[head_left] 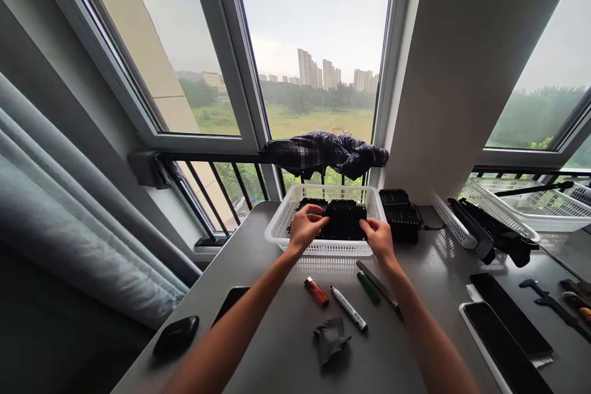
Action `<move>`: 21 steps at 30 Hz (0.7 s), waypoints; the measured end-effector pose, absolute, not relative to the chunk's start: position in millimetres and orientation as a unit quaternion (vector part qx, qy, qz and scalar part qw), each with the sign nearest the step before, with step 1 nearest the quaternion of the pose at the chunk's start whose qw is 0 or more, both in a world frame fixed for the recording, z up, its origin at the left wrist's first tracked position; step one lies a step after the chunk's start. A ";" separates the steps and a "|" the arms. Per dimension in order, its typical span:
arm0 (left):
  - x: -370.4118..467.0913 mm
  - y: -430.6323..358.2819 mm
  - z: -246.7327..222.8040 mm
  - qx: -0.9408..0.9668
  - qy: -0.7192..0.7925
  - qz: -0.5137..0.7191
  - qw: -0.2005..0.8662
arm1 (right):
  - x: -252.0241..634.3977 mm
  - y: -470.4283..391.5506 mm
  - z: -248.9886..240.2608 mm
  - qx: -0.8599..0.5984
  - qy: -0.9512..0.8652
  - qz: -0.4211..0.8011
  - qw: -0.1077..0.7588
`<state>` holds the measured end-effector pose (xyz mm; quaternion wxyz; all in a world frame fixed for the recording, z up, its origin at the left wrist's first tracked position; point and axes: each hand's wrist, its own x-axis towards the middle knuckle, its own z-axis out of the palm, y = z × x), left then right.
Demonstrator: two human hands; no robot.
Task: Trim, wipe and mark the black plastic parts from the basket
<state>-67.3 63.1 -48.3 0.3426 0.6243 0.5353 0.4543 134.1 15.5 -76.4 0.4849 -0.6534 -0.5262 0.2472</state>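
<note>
A flat black plastic panel [345, 221] with a notched upper edge is held over a white plastic basket [330, 248]. My left hand [307, 227] pinches its left edge, thumb toward me. At the panel's right edge, my right hand [377, 236] grips it between thumb and fingers. More black parts [310, 203] lie in the basket behind the panel, partly hidden by it and by my left hand. Whether the panel touches the basket's contents I cannot tell.
In front lie a red lighter [316, 292], a white marker [349, 309], a green lighter [368, 287] and a crumpled grey cloth [331, 340]. Black ribbed parts [399, 215] stand right of the basket. Phones [501, 345] lie at right, a black mouse [176, 337] at left.
</note>
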 end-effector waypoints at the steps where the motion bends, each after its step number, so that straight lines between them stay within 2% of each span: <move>1: -65.1 82.2 -45.5 0.647 0.560 0.419 0.304 | 134.7 34.5 -70.9 -0.671 -0.528 0.241 0.462; 3: -60.5 113.3 -45.9 0.693 0.613 0.315 0.211 | 135.2 67.7 -66.2 -0.694 -0.530 0.246 0.420; 4: -58.1 124.7 -48.7 0.696 0.627 0.290 0.197 | 135.3 80.9 -66.8 -0.707 -0.530 0.252 0.395; 12: -43.4 153.4 -91.7 0.724 0.654 0.144 0.169 | 137.5 117.7 -104.1 -0.769 -0.519 0.296 0.229; 21: -52.0 168.3 -100.8 0.766 0.612 0.094 0.174 | 139.9 135.8 -124.5 -0.771 -0.519 0.327 0.171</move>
